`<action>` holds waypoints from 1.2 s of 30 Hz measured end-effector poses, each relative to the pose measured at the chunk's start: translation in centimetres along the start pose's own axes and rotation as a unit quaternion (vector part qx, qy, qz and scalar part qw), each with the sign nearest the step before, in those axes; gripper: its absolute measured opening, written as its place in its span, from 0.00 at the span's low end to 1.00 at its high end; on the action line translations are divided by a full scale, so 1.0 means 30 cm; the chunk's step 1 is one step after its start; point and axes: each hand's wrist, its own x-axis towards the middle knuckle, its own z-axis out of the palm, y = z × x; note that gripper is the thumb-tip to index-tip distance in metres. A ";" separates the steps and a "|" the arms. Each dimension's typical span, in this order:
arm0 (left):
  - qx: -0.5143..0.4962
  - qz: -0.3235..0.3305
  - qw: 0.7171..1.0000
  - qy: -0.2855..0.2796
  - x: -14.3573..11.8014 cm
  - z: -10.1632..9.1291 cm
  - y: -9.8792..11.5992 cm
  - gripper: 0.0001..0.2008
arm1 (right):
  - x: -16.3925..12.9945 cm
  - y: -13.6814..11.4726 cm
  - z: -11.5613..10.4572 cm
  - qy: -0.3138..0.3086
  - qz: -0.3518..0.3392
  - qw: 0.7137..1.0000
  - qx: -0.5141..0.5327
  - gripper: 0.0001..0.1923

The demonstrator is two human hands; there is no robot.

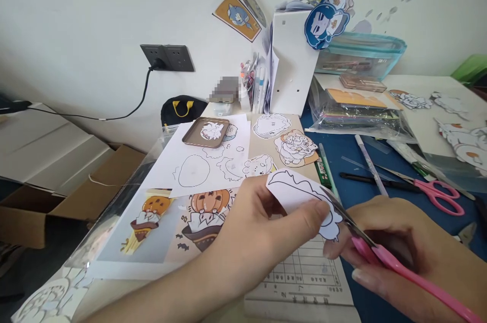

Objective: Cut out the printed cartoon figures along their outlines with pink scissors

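Between the thumb and fingers of my left hand [274,226] is a white paper drawing [297,193] with a black wavy outline, partly trimmed along its right side. My right hand [403,247] grips pink-handled scissors [384,257]. Their blades lie against the right edge of the drawing, close to my left thumb. How far the blades are parted I cannot make out. Below both hands a printed form with a ruled grid [304,272] lies on the table, partly covered by my left hand.
Sheets with pumpkin pictures [155,206] and outline sketches [194,171] lie to the left, under a brown tray [190,133]. Several cut-outs [294,148] lie ahead. A second pair of pink scissors [437,188] and a pen [371,163] rest on the blue mat [342,145] at right.
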 end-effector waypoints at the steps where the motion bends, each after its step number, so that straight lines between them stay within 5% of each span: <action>1: 0.008 -0.006 1.000 -0.006 -0.002 -0.003 0.000 0.05 | -0.003 0.005 -0.001 -0.001 -0.001 1.000 0.004 0.11; 12: 0.001 -0.015 0.999 -0.028 -0.002 0.004 0.010 0.05 | -0.025 0.026 0.010 0.070 0.007 0.998 -0.003 0.17; 17: -0.014 -0.006 0.999 -0.035 0.010 0.006 0.017 0.08 | -0.013 0.045 -0.022 0.020 -0.074 0.994 -0.078 0.18; 36: 0.016 0.008 0.998 -0.053 0.010 -0.004 0.014 0.09 | 0.008 0.031 -0.029 0.018 -0.071 0.990 -0.117 0.17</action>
